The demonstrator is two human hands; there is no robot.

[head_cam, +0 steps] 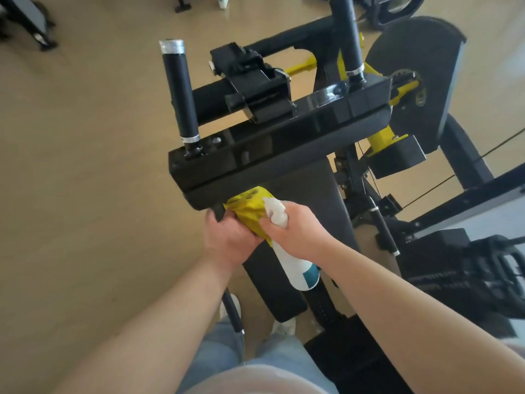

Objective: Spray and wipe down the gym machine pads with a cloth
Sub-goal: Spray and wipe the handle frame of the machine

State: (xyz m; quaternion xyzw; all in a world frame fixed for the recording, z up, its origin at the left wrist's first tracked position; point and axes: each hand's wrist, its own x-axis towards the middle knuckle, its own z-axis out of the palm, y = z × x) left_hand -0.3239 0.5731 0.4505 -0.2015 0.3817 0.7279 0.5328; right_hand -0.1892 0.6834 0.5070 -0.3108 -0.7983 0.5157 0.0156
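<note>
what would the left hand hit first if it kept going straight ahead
Likely the near edge of the black pad, just ahead of the left hand gripping the yellow cloth; depth unclear.

My left grip (230,240) covers the lower folds of the cloth (250,209), and where its fingertips end against the corner of the pad (284,159) is too blurred to tell. The cloth's upper end runs out of sight under that pad, whose underside I cannot see. My right grip (295,231) hides the neck and trigger of the spray bottle (297,270); its label is too blurred to read. The top edge cuts off a small white object (223,1) on the floor and a dark machine (25,21) at the far left corner. The weight stack (454,280) is smeared.
</note>
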